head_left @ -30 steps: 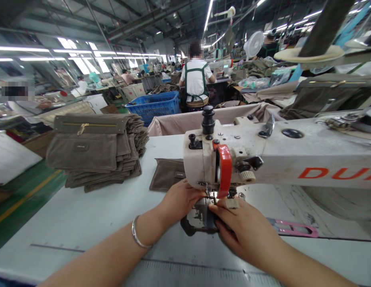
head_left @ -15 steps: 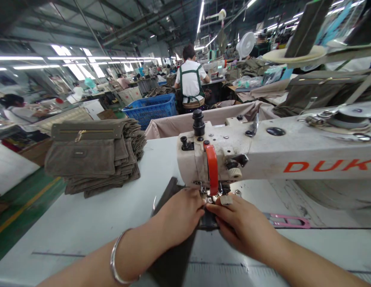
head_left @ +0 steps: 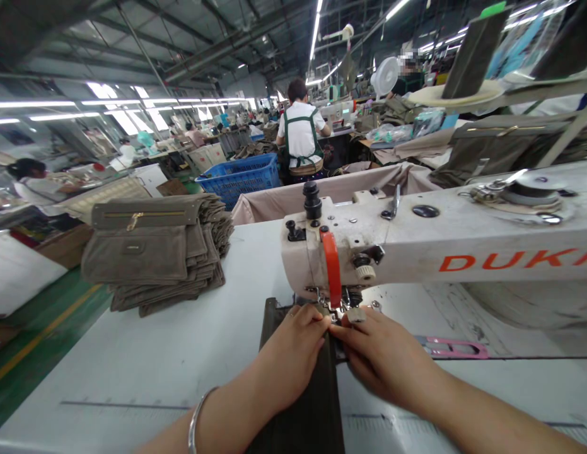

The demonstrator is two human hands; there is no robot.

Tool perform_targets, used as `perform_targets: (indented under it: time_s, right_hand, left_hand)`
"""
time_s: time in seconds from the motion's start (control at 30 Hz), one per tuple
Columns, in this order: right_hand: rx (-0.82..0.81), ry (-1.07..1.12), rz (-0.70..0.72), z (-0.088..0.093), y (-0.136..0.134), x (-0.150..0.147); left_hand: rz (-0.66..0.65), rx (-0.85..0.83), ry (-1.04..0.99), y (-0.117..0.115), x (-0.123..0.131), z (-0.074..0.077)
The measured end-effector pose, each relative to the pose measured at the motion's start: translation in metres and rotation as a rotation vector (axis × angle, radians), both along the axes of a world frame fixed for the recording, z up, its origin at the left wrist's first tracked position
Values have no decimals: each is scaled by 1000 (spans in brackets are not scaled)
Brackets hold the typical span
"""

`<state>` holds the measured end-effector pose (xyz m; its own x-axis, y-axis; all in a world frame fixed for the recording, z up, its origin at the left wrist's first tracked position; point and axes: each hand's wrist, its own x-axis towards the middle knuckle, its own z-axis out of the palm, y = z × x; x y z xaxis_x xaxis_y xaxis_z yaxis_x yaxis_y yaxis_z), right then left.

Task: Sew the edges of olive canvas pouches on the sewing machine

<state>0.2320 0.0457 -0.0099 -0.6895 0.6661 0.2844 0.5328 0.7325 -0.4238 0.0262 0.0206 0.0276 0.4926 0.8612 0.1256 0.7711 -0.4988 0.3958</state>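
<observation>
From afar I have the left hand (head_left: pixel 296 353) pinching brown fabric (head_left: pixel 305 413) at the sewing machine (head_left: pixel 411 246), the right hand (head_left: pixel 390 353) with fingers together, grip unclear, probably seam-guiding, next needing straight feeding.

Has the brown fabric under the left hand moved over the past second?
Yes. Judged against the sewing machine, the brown fabric has swung from the machine's left round toward the camera.
</observation>
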Motion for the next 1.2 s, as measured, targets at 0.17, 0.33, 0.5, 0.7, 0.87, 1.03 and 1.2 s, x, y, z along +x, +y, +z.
perform_targets:
  time_s: [0.17, 0.33, 0.5, 0.7, 0.87, 1.03, 1.2]
  right_hand:
    - [18, 48, -3, 1, -1, 0]
    - [-62, 117, 7, 7, -3, -2]
    - [-769, 638, -169, 14, -22, -20]
    - [-1013, 802, -256, 5, -59, -42]
    - [-819, 594, -259, 2, -93, -29]
    - [-391, 188, -228, 0, -120, -14]
    - [-36, 64, -180, -13, -132, -8]
  left_hand:
    - [529, 137, -21, -27, -44, -11]
    - [710, -200, -407, -46, -54, -13]
    - [701, -719, -1310, -49, -24, 3]
    - [775, -1002, -1327, -89, -24, 2]
    - [803, -416, -625, -118, -52, 1]
    - [133, 443, 68, -115, -35, 1]
    - [-88, 421, 76, -110, 3, -17]
